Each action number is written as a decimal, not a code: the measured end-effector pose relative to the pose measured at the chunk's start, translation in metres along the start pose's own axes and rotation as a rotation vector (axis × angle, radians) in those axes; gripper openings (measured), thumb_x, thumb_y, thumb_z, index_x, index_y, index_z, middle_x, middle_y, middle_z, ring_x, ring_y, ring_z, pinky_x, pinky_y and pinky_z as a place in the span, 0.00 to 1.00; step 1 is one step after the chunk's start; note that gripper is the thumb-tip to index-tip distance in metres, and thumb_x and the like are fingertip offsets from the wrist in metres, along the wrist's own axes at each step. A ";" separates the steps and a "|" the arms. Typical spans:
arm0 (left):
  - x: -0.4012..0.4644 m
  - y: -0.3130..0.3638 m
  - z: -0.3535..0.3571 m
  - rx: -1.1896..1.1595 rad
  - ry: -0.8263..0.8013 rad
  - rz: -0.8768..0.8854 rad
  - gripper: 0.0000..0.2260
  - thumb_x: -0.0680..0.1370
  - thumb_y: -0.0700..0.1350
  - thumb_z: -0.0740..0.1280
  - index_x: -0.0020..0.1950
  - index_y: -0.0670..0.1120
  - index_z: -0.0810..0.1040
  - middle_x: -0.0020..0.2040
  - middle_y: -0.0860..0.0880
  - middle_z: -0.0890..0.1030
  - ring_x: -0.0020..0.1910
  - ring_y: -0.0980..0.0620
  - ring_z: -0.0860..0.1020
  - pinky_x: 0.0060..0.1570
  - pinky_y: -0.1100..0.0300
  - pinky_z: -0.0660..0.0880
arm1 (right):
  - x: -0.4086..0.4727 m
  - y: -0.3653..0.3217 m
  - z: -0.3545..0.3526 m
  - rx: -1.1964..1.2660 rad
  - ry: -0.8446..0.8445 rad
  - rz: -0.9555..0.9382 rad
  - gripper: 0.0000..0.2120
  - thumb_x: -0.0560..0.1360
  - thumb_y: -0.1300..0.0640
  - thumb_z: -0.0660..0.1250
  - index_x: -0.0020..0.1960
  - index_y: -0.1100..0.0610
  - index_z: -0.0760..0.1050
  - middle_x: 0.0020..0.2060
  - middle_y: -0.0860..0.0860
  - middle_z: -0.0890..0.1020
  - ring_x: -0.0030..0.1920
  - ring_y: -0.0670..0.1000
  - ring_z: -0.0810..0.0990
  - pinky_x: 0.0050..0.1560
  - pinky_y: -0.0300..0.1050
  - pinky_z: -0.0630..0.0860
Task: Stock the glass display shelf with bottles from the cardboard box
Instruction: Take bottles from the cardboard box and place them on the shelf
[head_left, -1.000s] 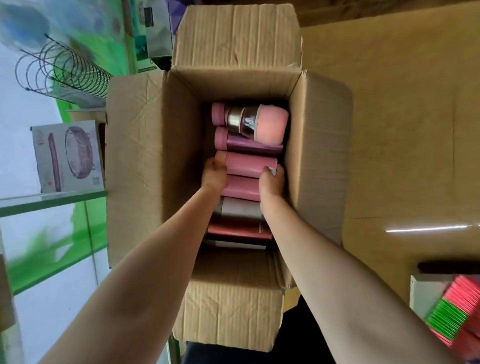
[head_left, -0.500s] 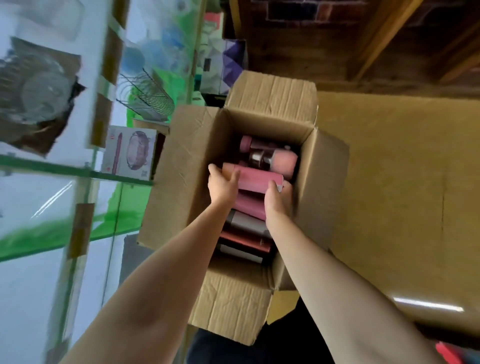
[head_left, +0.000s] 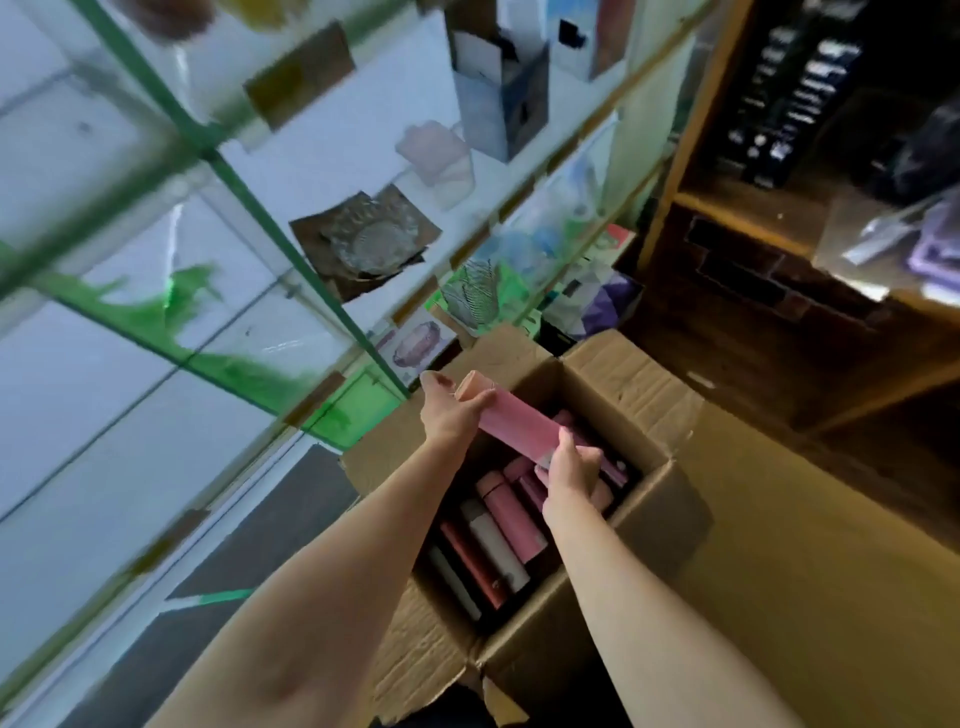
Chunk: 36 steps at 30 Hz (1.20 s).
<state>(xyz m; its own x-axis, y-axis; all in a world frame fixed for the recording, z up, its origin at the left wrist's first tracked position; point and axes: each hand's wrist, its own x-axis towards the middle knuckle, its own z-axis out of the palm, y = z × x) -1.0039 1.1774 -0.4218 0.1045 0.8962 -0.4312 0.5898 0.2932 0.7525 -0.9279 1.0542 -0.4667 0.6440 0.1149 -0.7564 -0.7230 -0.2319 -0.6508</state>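
A pink bottle is held above the open cardboard box, tilted with one end up to the left. My left hand grips its upper left end and my right hand grips its lower right end. Several more bottles, pink, dark red and white, lie side by side inside the box. The glass display shelf with green edges rises to the left and above the box.
On the glass shelves stand a glass dish, a grey carton, a wire coil holder and a printed product box. A dark wooden rack stands at the right. A brown cardboard sheet lies beside the box.
Both hands have lifted the pink bottle out of the box and up to the left. The view has swung upward, so the glass shelves now fill the left side.
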 end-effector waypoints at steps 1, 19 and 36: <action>-0.002 0.004 -0.003 -0.029 0.003 -0.002 0.28 0.68 0.51 0.80 0.58 0.48 0.67 0.56 0.46 0.77 0.54 0.47 0.77 0.57 0.52 0.76 | -0.001 -0.001 0.000 -0.006 -0.034 -0.003 0.11 0.81 0.50 0.64 0.53 0.56 0.67 0.45 0.53 0.75 0.41 0.52 0.78 0.52 0.55 0.82; -0.083 0.046 -0.084 -0.368 0.269 0.070 0.29 0.59 0.48 0.85 0.56 0.47 0.76 0.48 0.53 0.81 0.47 0.57 0.79 0.45 0.63 0.76 | -0.045 -0.050 0.015 -0.503 -0.630 -0.234 0.14 0.80 0.47 0.66 0.54 0.59 0.72 0.50 0.56 0.81 0.46 0.53 0.79 0.55 0.56 0.81; -0.152 0.097 -0.268 -0.428 0.337 0.415 0.26 0.60 0.44 0.84 0.54 0.46 0.78 0.49 0.48 0.83 0.49 0.51 0.82 0.48 0.59 0.80 | -0.232 -0.101 0.065 -0.451 -1.227 -0.863 0.14 0.76 0.54 0.74 0.61 0.51 0.78 0.55 0.49 0.85 0.58 0.49 0.83 0.56 0.46 0.82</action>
<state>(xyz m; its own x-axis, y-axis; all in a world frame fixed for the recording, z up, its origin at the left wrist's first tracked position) -1.1770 1.1591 -0.1497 -0.0419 0.9972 0.0617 0.1792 -0.0533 0.9824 -1.0205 1.1136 -0.2296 0.0566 0.9948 0.0844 0.0187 0.0834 -0.9963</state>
